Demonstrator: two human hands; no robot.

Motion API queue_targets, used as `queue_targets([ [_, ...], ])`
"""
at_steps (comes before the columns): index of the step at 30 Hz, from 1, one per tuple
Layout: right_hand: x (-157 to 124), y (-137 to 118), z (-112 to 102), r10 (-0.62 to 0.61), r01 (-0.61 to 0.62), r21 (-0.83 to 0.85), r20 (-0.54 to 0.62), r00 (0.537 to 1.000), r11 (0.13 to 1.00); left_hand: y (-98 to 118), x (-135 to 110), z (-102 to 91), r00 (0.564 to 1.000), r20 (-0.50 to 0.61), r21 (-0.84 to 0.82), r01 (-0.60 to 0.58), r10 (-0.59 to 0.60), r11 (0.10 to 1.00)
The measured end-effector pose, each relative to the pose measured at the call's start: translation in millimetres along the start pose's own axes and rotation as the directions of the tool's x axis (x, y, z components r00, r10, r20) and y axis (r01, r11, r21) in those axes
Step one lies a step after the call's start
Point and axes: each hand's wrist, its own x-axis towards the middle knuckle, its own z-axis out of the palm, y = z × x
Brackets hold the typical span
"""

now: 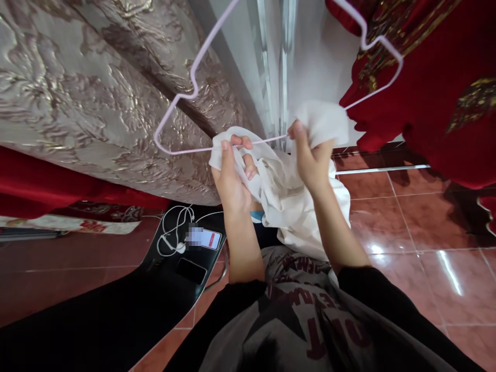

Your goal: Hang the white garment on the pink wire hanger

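The left hand (234,178) was clamped on the lower bar of a pale pink hanger (271,139), its thumb and fingers bent about the bar, with a white cloth (296,201) bunched around them. The right hand (313,157) was closed on a raised part of the same cloth, thumb tip beside the bar; its other fingers were largely covered, so their exact grip could not be told. Between the hands, a short stretch of bar lay bare, and the cloth hung in folds below it. Beyond the left hand stood a patterned drape (96,93); beyond the right hand hung a red cloth (437,67). Below and left of the left hand, a lit phone (209,239), a dark phone (191,271) and a white cable (165,237) rested on a black seat (116,305).
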Motion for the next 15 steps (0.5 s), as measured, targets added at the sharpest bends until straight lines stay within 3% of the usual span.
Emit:
queue_targets([
  [5, -1, 22, 17, -0.040, 0.039, -0.025, -0.046, 0.998, 0.999, 5, 1, -16.5, 0.991, -0.121, 0.078, 0.074, -0.065, 0.994],
  [9, 1, 23, 9, -0.060, 0.057, -0.059, -0.049, 0.997, 0.997, 32, 10, -47.4, 0.959, -0.278, -0.060, 0.043, -0.058, 0.997],
  [12, 3, 24, 3, -0.048, 0.043, -0.106, -0.046, 0.998, 0.993, 64, 20, -63.3, 0.967, -0.247, -0.120, 0.037, -0.066, 0.992],
  [15, 2, 24, 4, -0.040, 0.033, -0.126, -0.055, 0.998, 0.992, 94, 26, -54.6, 0.994, -0.092, -0.073, 0.046, -0.052, 0.996],
])
